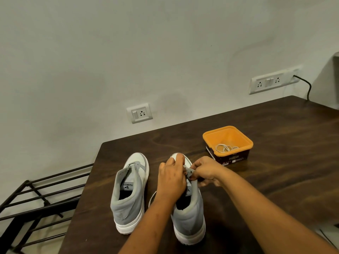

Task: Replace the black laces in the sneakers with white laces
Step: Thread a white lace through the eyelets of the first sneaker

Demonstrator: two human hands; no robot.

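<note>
Dark wooden table [275,143] below a grey wall [110,52]; left grip [171,178] and right grip [205,171] clutching one sneaker [189,220]

Black rack [55,205] left; wall sockets [139,113]; dark table [275,143].

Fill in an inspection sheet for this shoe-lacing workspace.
Surface: dark wooden table.
Job's things: left sneaker, upper eyelets empty; right sneaker, white lace trailing beside it; spare white lace in orange tub.
Clutter: nothing seen.
Hands: left hand curled over right sneaker's eyelets; right hand pinches its grey flap.
Cables: black cable from wall socket.
Surroundings: plain wall, second socket, black metal rack.
</note>
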